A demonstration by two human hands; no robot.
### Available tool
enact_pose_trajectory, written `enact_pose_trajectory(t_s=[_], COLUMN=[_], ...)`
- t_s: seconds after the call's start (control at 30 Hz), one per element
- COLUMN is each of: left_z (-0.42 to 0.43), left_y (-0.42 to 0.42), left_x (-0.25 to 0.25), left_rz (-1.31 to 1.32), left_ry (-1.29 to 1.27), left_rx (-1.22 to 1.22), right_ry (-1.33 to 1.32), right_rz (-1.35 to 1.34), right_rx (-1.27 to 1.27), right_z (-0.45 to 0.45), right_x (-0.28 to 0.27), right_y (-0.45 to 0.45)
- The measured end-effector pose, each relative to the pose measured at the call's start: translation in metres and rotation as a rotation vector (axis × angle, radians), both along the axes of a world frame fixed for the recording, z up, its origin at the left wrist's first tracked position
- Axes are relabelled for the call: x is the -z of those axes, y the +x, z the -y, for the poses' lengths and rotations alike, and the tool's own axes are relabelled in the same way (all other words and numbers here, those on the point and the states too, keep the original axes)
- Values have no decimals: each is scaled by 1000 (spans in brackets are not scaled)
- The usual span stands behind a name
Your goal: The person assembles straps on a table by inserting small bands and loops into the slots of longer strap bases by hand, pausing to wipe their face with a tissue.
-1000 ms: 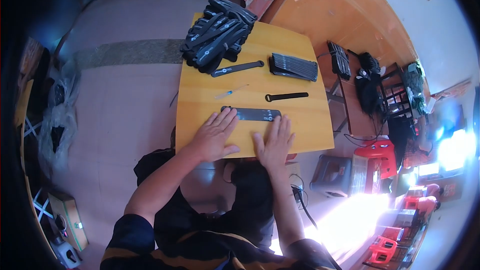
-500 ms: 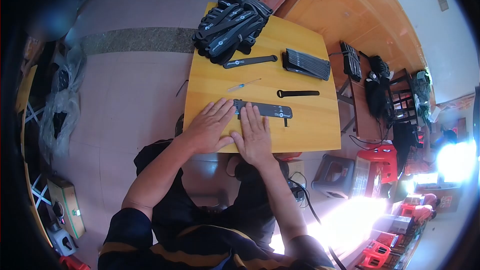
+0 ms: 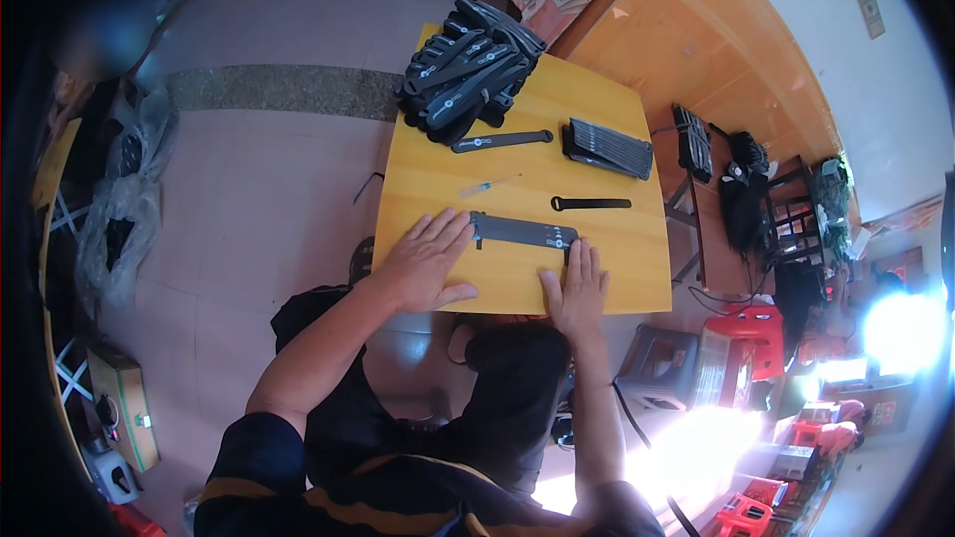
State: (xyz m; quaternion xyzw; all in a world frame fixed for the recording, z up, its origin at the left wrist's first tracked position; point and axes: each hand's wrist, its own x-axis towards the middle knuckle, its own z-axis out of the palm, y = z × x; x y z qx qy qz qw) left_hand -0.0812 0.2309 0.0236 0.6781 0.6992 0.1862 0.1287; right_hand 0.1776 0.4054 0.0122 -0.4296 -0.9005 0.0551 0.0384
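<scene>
A dark grey printed strap (image 3: 522,230) lies flat across the near part of the yellow table, with a narrow black piece sticking out under it near each end. My left hand (image 3: 426,261) rests flat, its fingertips touching the strap's left end. My right hand (image 3: 577,290) lies with fingers stretched out at the strap's right end, fingertips over its corner. Beyond the strap are a small screwdriver-like tool (image 3: 487,185) with a pale blue handle, a black strap (image 3: 592,204) with a loop end, and another printed strap (image 3: 504,140).
A heap of dark printed straps (image 3: 468,70) fills the table's far left corner. A neat stack of straps (image 3: 609,147) sits at the right on the yellow table (image 3: 418,179). Grey stool (image 3: 659,363) and red stool (image 3: 751,333) stand to the right, with a black cable nearby.
My right hand has slid right along the strap, from its middle to its right end, uncovering the middle. My left hand stays at the left end. The camera view has shifted slightly.
</scene>
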Motion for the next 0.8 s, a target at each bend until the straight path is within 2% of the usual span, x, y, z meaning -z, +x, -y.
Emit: enact_pose_trajectory(t_s=[0.07, 0.2, 0.27, 0.3, 0.37, 0.6, 0.8], left_z=[1, 1, 0, -1, -3, -4, -3], left_y=[0, 0, 0, -1, -2, 0, 1], left_x=[-4, 1, 2, 3, 9, 9, 5], left_rz=[-2, -1, -13, -17, -27, -20, -37], left_ry=[-10, 18, 22, 35, 35, 70, 24], left_rx=[4, -2, 0, -5, -1, -19, -21], right_ry=[36, 46, 23, 23, -42, -35, 9], right_rz=[-54, -201, -220, -227, -185, -201, -155], right_rx=[68, 16, -238, -231, -391, -388, -242], right_z=[4, 29, 44, 51, 62, 60, 31], right_x=[3, -5, -5, -5, -6, 1, 2], right_y=[-4, -31, -51, -61, -78, -82, -42])
